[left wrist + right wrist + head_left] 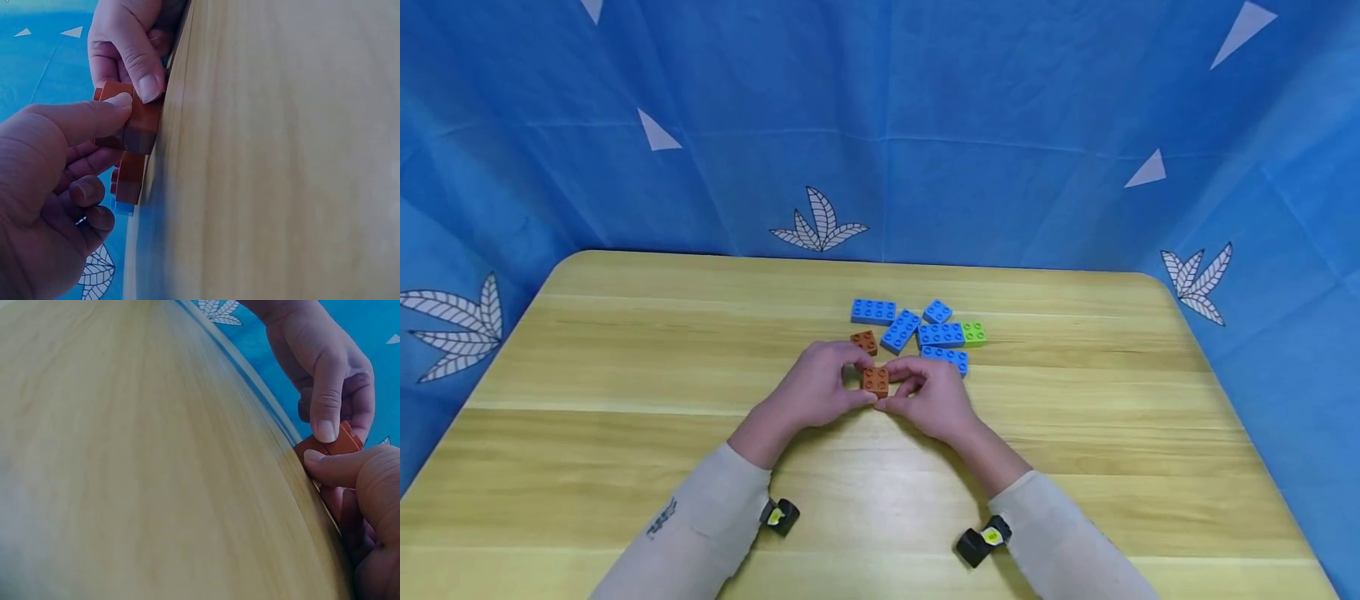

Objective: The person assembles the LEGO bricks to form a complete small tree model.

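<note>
Two brown toy building bricks (pixel 876 381), one stacked on the other, stand between both hands near the middle of the table. My left hand (pixel 820 387) pinches the upper brick (pixel 111 128), its thumb on the near side. On the lower brick (pixel 144 125), the thumb and fingers of my right hand (pixel 934 398) grip from the other side. Right behind the left fingertips lies another brown brick (pixel 864 341) with studs up. In the right wrist view the stacked bricks (pixel 344 442) are partly covered by both thumbs.
Beyond the hands lie several blue bricks (pixel 873 312), long ones and a small square one (pixel 937 312). A green brick (pixel 973 333) adjoins a blue one on the right. A blue patterned curtain (pixel 880 150) hangs behind the wooden table (pixel 1112 417).
</note>
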A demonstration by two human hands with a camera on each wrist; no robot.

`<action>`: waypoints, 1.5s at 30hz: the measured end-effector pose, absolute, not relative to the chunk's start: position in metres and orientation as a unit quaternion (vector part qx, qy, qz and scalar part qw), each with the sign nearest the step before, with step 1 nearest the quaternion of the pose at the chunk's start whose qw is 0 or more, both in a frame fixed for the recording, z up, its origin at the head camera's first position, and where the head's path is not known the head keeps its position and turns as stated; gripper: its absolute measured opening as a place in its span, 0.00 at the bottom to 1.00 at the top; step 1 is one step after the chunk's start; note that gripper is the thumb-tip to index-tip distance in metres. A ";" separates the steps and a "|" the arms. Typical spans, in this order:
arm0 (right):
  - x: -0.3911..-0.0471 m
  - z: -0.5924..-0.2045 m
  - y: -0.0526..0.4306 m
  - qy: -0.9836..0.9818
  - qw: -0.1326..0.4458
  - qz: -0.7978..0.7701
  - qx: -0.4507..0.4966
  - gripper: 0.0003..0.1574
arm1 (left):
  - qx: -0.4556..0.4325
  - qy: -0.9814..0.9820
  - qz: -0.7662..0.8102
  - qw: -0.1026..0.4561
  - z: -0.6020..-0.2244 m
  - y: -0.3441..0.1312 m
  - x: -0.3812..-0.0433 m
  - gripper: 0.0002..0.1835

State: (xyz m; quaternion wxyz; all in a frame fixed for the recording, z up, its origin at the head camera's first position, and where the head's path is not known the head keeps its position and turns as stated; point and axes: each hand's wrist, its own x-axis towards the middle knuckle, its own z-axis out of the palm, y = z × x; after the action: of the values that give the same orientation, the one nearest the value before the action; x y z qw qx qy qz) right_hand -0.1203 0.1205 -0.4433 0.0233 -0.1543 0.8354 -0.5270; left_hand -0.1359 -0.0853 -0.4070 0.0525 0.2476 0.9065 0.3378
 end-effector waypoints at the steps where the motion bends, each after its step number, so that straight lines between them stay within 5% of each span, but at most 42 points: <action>1: -0.121 -0.444 0.121 0.835 0.021 -0.527 -0.156 0.23 | 0.247 0.907 0.338 0.051 -0.407 -0.085 -0.136 0.19; 11: -0.125 -0.441 0.127 0.840 0.013 -0.524 -0.142 0.22 | 0.241 0.903 0.353 0.041 -0.409 -0.078 -0.139 0.18; 21: -0.122 -0.443 0.124 0.846 0.025 -0.512 -0.146 0.23 | 0.171 0.864 0.461 0.110 -0.414 -0.093 -0.140 0.23; 33: -0.121 -0.444 0.121 0.852 0.025 -0.504 -0.143 0.24 | 0.106 0.869 0.483 0.012 -0.419 -0.100 -0.163 0.16; 45: -0.122 -0.444 0.120 0.852 0.035 -0.502 -0.144 0.23 | 0.103 0.899 0.422 0.055 -0.424 -0.095 -0.174 0.25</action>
State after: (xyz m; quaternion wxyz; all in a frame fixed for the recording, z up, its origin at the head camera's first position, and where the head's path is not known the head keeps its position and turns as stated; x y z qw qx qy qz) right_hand -0.1220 0.1198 -0.4443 0.0348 -0.1438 0.8519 -0.5023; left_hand -0.1745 -0.0945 -0.4243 0.0549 0.1029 0.8991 0.4220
